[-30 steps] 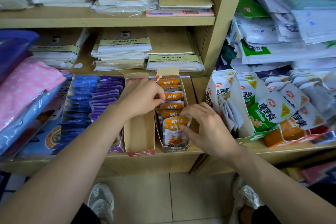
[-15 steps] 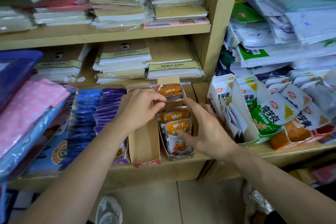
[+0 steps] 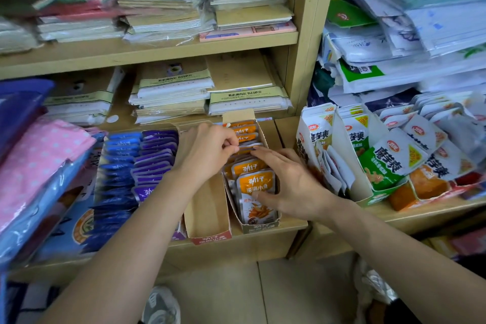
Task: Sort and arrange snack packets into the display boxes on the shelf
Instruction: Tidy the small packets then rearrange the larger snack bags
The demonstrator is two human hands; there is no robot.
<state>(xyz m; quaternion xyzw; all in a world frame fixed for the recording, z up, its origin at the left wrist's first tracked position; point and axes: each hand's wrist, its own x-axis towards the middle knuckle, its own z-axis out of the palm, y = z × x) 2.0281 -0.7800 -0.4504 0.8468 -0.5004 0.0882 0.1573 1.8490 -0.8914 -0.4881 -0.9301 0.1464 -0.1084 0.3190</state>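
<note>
The left hand [image 3: 207, 151] pinches the orange foil snack packets [image 3: 256, 183] in the narrow brown cardboard display box [image 3: 260, 227]; the right hand [image 3: 292, 181] rests flat-fingered on them.

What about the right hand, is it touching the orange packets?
Touching. The head view shows the right hand lying on the orange packets, thumb on the front one, fingertips on those behind.

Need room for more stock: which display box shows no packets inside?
The narrow red-fronted box, between the purple packets and the orange fish-snack box. Its visible inside is bare cardboard, while the other boxes hold packets.
</note>
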